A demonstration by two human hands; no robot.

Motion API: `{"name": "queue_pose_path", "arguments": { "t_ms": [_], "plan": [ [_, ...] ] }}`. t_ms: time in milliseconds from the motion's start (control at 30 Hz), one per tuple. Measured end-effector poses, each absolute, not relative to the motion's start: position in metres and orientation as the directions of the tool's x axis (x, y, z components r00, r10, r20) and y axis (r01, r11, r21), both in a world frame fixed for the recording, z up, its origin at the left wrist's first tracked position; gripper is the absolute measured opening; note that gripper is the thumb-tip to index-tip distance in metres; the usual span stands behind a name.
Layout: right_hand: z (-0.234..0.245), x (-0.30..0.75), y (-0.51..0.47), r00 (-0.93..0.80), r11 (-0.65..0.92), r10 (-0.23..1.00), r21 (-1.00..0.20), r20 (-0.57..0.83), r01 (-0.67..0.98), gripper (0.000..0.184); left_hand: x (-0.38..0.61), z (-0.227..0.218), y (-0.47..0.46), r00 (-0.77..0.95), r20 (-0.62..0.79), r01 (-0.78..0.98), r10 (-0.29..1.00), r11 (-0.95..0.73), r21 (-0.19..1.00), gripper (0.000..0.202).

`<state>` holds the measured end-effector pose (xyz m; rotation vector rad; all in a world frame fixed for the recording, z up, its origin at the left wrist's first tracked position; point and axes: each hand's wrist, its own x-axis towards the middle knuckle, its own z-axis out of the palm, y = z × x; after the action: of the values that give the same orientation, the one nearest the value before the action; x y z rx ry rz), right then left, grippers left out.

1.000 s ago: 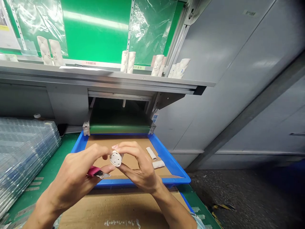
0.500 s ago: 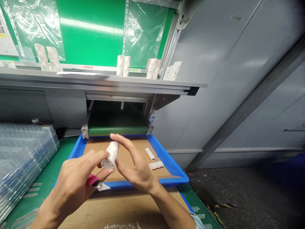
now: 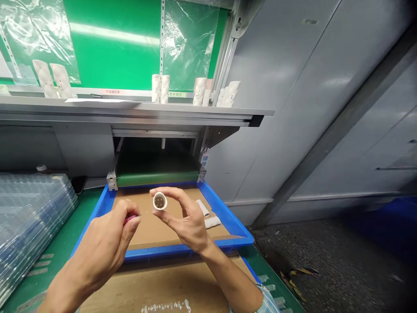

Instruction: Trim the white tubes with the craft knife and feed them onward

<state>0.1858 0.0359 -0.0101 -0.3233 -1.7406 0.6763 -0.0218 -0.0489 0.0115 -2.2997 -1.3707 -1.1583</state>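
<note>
Between the thumb and fingers of my right hand (image 3: 190, 224) is a small white tube (image 3: 159, 201), its open end facing me. Several small holes show at the bottom of its dark inside. My left hand (image 3: 106, 237) is closed around a pink-handled knife (image 3: 130, 218), mostly hidden by the fingers, a short way left of the tube. Below both hands lies a blue tray (image 3: 233, 217) lined with brown cardboard. Two more white tubes, one slanted (image 3: 203, 208) and one lying flatter (image 3: 213, 222), rest in it, partly behind my right hand.
A green conveyor belt (image 3: 158, 177) ends at the tray's far side. Overhead, a metal shelf (image 3: 163, 114) carries several upright white tubes (image 3: 156, 89). Stacked clear plastic trays (image 3: 35, 221) stand at left. A cardboard sheet (image 3: 156, 282) with writing lies in front.
The tube has passed from my left fingers into my right hand, and its open end now faces me instead of the holed end. My left hand has drawn away leftward with the knife.
</note>
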Motion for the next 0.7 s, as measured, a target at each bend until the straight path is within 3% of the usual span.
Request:
{"name": "queue_pose_path", "arguments": {
  "t_ms": [133,333,700],
  "plan": [
    [-0.0079,0.1886,0.0334,-0.314,0.888,0.425,-0.459,0.849,-0.039,0.039,-0.0194,0.0140,-0.0486,0.245,0.792,0.871,0.559,-0.486,0.074,0.032],
    [-0.0080,0.1891,0.0314,-0.395,0.932,0.325,-0.362,0.859,-0.020,0.045,-0.0165,0.0112,-0.0469,0.271,0.826,0.925,0.494,-0.370,-0.083,0.049],
    [-0.0036,0.1905,0.0280,-0.432,0.939,0.312,-0.345,0.846,0.003,0.040,-0.0158,0.0092,-0.0486,0.256,0.816,0.932,0.518,-0.355,-0.068,0.053]
  ]
}}
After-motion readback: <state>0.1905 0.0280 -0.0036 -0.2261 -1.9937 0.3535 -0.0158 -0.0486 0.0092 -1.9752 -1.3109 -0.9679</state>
